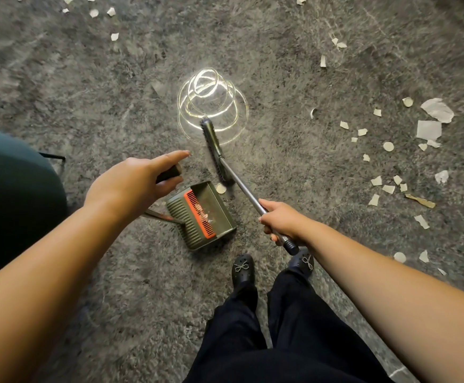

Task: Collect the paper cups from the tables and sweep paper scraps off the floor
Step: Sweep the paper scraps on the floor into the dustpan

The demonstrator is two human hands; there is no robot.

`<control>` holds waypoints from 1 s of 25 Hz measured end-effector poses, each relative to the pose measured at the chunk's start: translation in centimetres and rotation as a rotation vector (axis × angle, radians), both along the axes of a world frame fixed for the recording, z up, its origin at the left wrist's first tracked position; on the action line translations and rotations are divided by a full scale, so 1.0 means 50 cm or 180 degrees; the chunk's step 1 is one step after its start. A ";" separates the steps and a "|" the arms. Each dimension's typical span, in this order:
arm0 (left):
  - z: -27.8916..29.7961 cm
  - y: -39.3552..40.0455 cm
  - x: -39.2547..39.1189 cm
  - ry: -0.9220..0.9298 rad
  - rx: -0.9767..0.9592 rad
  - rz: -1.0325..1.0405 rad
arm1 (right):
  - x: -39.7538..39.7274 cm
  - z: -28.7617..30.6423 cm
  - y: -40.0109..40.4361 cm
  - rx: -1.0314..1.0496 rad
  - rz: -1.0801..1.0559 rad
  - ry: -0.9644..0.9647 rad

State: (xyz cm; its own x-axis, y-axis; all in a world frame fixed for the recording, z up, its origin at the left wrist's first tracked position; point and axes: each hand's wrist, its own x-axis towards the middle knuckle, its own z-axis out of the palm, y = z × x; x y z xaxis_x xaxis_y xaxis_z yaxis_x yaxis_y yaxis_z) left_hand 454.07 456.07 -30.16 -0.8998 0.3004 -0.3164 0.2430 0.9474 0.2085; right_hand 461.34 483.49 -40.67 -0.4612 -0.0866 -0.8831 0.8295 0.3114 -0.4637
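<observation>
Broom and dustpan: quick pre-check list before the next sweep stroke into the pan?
1. Right hand grips broom handle: ok.
2. Left hand holds dustpan handle top, index finger extended: ok.
3. Pan mouth faces broom head: ok.
4. Round scrap lies between bristles and pan lip: ok.
5. Pan lip flat on floor: cannot tell.
6. Floor swept: not ok, scrap cluster remains at right.

Grey mottled floor [294,64] with a bright looping light reflection [211,106].
Left of the reflection sits a dark teal chair [12,194]; below it, two black shoes [243,268] with beaded bows.
</observation>
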 end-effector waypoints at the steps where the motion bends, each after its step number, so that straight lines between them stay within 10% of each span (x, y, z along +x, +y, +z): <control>1: 0.000 -0.001 -0.001 -0.0001 0.0000 -0.0024 | -0.001 -0.003 -0.005 -0.0060 -0.0025 -0.0092; 25: -0.004 -0.074 0.029 0.0233 0.0286 -0.0062 | 0.040 0.050 -0.015 -0.0193 -0.0199 -0.0397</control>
State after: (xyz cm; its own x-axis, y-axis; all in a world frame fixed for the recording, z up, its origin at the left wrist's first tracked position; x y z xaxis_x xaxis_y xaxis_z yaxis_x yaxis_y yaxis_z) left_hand 455.54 452.35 -30.37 -0.9132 0.3424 -0.2209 0.2790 0.9205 0.2735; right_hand 463.32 482.74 -38.17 -0.3545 -0.1158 -0.9278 0.8987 0.2319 -0.3723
